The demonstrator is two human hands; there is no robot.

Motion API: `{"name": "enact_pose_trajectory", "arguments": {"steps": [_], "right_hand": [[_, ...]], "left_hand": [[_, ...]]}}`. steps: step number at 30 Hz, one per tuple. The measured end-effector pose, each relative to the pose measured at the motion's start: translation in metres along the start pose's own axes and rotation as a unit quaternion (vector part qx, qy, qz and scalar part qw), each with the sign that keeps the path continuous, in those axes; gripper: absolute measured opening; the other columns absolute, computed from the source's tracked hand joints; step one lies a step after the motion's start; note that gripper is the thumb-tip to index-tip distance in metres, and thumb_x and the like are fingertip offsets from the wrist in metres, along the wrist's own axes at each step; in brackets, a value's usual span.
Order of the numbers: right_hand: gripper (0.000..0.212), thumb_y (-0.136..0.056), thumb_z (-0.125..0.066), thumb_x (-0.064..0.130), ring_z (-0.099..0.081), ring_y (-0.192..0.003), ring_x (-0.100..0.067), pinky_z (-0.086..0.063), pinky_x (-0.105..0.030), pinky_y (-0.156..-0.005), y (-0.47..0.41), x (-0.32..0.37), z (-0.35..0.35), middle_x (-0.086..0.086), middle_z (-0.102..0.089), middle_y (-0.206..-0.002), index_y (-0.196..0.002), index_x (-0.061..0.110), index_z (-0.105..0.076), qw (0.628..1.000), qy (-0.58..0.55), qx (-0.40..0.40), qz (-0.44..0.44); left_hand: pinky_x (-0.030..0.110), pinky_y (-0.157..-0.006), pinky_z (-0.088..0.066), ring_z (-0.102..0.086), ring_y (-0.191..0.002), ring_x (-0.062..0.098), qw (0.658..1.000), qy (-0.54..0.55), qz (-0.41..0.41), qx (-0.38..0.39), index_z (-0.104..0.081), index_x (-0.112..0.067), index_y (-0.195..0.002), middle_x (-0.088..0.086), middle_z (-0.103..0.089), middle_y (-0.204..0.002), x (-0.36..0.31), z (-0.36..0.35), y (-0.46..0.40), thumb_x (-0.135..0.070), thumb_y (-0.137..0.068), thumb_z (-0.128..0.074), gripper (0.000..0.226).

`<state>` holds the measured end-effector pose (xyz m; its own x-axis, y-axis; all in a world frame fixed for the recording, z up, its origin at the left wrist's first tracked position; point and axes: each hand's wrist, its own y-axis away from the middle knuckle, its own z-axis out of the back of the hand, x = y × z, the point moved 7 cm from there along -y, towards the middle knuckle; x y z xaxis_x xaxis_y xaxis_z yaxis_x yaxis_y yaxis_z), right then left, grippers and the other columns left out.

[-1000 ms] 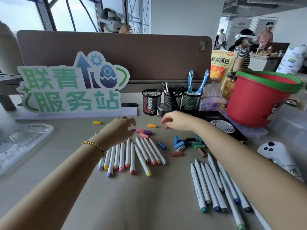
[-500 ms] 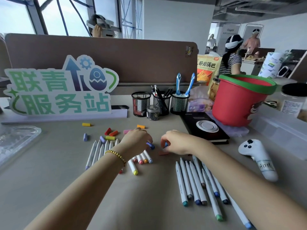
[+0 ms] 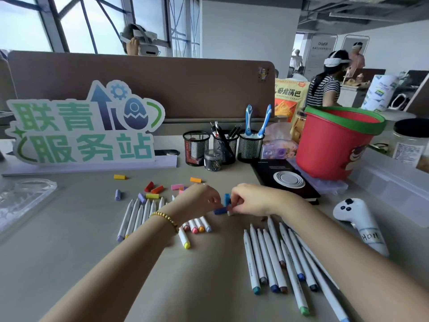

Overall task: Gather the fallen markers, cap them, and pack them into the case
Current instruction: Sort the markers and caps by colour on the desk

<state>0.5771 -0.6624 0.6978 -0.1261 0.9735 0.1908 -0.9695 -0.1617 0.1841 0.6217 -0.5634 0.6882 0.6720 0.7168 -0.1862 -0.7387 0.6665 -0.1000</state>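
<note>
At centre left stands a sign (image 3: 86, 126) reading "联青服务站". Centre frame, the left hand (image 3: 199, 201) and right hand (image 3: 250, 201) both pinch a blue marker (image 3: 221, 209). Lower right, a controller (image 3: 357, 219) is labelled "HOM".

Blue cap (image 3: 220, 210), red bucket (image 3: 329, 147) with green rim, black mesh cups (image 3: 196, 148), green-lettered sign (image 3: 81, 129), beige table (image 3: 69, 263)

Left hand (image 3: 199, 201) hides several marker (image 3: 185, 240) ends.
</note>
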Motion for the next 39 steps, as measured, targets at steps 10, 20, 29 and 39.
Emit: {"name": "enact_pose_trajectory", "arguments": {"steps": [10,20,29,39], "right_hand": [[0.015,-0.088,-0.062,0.027,-0.051,-0.085,-0.016,-0.037,-0.026,-0.067,-0.076,0.055,0.010,-0.002,-0.059,-0.095,-0.096,0.015,-0.059,0.985,-0.145,-0.093,0.006],[0.020,-0.088,-0.061,0.034,-0.051,-0.094,-0.018,-0.040,-0.030,-0.080,-0.132,0.114,-0.014,-0.003,-0.060,-0.100,-0.100,0.018,-0.064,0.989,-0.100,-0.093,0.050],[0.026,-0.091,-0.050,0.013,-0.043,-0.121,-0.029,-0.035,-0.030,-0.099,-0.146,0.029,0.001,-0.013,-0.048,-0.128,-0.114,0.014,-0.059,0.986,-0.069,-0.137,-0.069],[0.022,-0.089,-0.060,0.027,-0.051,-0.087,-0.017,-0.034,-0.023,-0.070,-0.149,0.040,-0.011,-0.008,-0.063,-0.106,-0.101,0.009,-0.062,0.991,-0.102,-0.078,-0.027]], "left_hand": [[0.031,-0.085,-0.048,-0.060,-0.099,0.022,0.971,0.016,0.180,-0.159,-0.065,-0.013,-0.110,0.008,-0.064,-0.112,0.126,0.051,0.056,-0.016,-0.093,-0.051,0.023],[0.041,-0.095,-0.042,-0.042,-0.120,0.034,0.919,-0.005,0.383,-0.092,-0.047,-0.012,-0.129,0.017,-0.043,-0.127,0.217,0.037,0.105,-0.035,-0.094,-0.048,0.042],[0.026,-0.060,-0.039,-0.053,-0.079,0.021,0.925,0.136,0.342,-0.092,-0.059,-0.012,-0.113,0.006,-0.061,-0.092,0.228,0.032,0.087,-0.032,-0.089,-0.059,0.032],[0.039,-0.108,-0.026,-0.027,-0.131,0.035,0.933,0.081,0.321,-0.139,-0.039,-0.017,-0.140,0.016,-0.031,-0.143,0.248,0.030,0.067,-0.002,-0.091,-0.043,0.051]]}}
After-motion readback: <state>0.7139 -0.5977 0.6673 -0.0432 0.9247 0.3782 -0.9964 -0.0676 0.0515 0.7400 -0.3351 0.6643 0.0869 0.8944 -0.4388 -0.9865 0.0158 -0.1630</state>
